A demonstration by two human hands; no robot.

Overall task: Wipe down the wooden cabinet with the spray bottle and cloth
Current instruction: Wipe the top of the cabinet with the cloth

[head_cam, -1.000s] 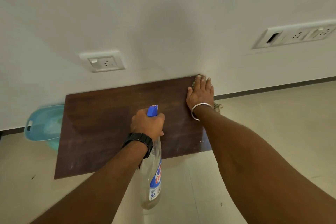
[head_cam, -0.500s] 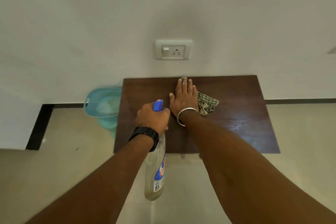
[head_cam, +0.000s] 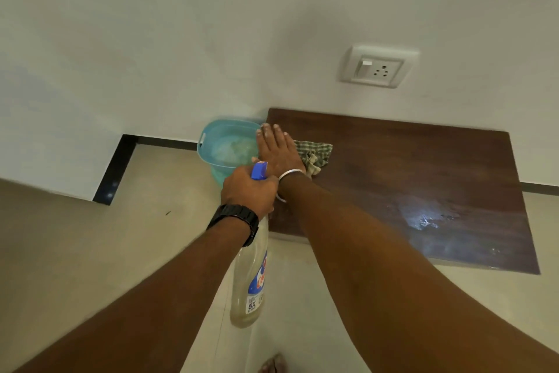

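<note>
The dark wooden cabinet top [head_cam: 423,179] stands against the white wall. My right hand [head_cam: 278,151] lies flat at its left back corner, pressing a green checked cloth [head_cam: 316,153] whose bunched end shows to the right of the hand. My left hand [head_cam: 249,191] grips the neck of a clear spray bottle [head_cam: 249,279] with a blue nozzle, held upright just off the cabinet's left front edge. A wet shiny patch [head_cam: 420,218] shows near the front right of the top.
A teal plastic tub [head_cam: 211,142] sits on the floor left of the cabinet, against the wall. A wall socket [head_cam: 378,67] is above the cabinet. A black skirting corner [head_cam: 115,173] juts out at left. Beige tiled floor lies below.
My right hand has slid the cloth leftward across the top, from the right back corner to the left back corner. The left hand with the bottle stayed near the front edge.
</note>
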